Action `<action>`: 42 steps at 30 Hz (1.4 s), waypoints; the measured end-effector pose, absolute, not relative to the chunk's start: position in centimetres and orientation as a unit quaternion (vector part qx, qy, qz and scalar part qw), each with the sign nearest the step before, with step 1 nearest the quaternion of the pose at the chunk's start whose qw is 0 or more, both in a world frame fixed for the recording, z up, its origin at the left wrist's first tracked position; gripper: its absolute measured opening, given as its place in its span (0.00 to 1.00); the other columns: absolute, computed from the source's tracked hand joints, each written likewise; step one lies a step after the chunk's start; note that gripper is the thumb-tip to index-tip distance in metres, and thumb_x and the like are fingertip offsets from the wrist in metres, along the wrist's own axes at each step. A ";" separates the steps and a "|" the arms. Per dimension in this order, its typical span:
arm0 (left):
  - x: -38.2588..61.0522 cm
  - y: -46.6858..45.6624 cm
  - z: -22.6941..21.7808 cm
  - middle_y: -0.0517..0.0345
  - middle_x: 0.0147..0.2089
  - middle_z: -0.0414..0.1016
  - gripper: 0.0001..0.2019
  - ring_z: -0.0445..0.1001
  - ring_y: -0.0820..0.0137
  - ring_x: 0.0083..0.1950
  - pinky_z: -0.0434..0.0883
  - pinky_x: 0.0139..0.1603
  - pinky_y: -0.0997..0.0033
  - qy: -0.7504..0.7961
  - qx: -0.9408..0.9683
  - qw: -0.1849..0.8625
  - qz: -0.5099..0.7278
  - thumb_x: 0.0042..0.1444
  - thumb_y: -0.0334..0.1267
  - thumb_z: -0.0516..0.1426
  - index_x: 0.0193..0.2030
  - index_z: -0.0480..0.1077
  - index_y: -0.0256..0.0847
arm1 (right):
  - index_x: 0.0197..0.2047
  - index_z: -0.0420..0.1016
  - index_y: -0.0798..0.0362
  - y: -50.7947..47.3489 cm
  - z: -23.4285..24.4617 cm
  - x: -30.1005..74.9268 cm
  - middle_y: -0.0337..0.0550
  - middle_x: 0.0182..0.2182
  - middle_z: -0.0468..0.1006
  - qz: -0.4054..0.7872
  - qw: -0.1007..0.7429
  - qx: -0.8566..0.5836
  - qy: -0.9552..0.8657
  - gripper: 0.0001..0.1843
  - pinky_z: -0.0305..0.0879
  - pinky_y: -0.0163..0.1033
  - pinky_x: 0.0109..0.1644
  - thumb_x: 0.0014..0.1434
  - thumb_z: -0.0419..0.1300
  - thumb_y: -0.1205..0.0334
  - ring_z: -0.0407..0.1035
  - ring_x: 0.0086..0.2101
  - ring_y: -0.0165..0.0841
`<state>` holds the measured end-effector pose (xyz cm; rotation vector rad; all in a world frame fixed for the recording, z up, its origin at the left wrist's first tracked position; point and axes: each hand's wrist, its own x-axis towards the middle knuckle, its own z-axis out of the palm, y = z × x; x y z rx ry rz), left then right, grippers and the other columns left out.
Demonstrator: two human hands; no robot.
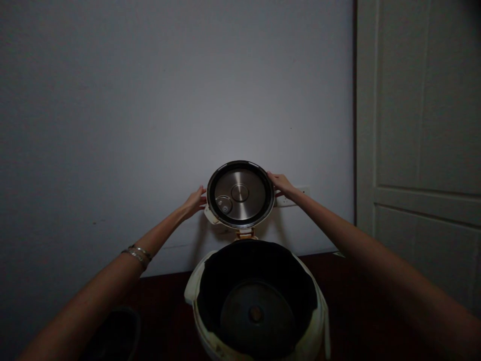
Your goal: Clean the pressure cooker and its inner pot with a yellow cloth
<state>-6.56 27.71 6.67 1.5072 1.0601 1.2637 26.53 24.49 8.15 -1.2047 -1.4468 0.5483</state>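
Note:
A cream rice cooker stands open in front of me, its dark inner cavity bare with a heating plate at the bottom. Its hinged lid stands upright, shiny metal inner plate facing me. My left hand grips the lid's left edge. My right hand grips its upper right edge. Thin metal bangles circle my left wrist.
A plain grey wall rises right behind the cooker. A white wall socket sits behind my right hand. A pale panelled door fills the right side. A dark round object lies at lower left on the dark brown surface.

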 end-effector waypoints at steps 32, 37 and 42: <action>-10.5 17.5 6.7 0.54 0.49 0.78 0.15 0.72 0.59 0.54 0.64 0.58 0.56 0.317 0.796 0.285 0.430 0.47 0.36 0.62 0.44 0.77 0.44 | 0.53 0.73 0.50 13.7 2.6 30.1 0.50 0.55 0.71 0.357 0.597 -0.314 -0.646 0.31 0.66 0.48 0.54 0.48 0.65 0.45 0.65 0.53 0.42; -11.7 15.8 5.7 0.53 0.53 0.75 0.21 0.72 0.59 0.54 0.63 0.58 0.52 0.301 0.850 0.284 0.325 0.47 0.40 0.63 0.51 0.74 0.44 | 0.52 0.75 0.48 11.8 0.3 30.5 0.48 0.53 0.74 0.320 0.563 -0.331 -0.686 0.33 0.58 0.53 0.60 0.44 0.66 0.40 0.66 0.53 0.44; -12.1 14.3 4.2 0.57 0.57 0.70 0.23 0.70 0.60 0.57 0.62 0.60 0.53 0.303 0.878 0.235 0.286 0.48 0.42 0.64 0.53 0.71 0.50 | 0.50 0.76 0.45 10.5 -1.5 31.3 0.46 0.53 0.73 0.274 0.526 -0.334 -0.732 0.30 0.52 0.56 0.62 0.45 0.66 0.42 0.64 0.55 0.47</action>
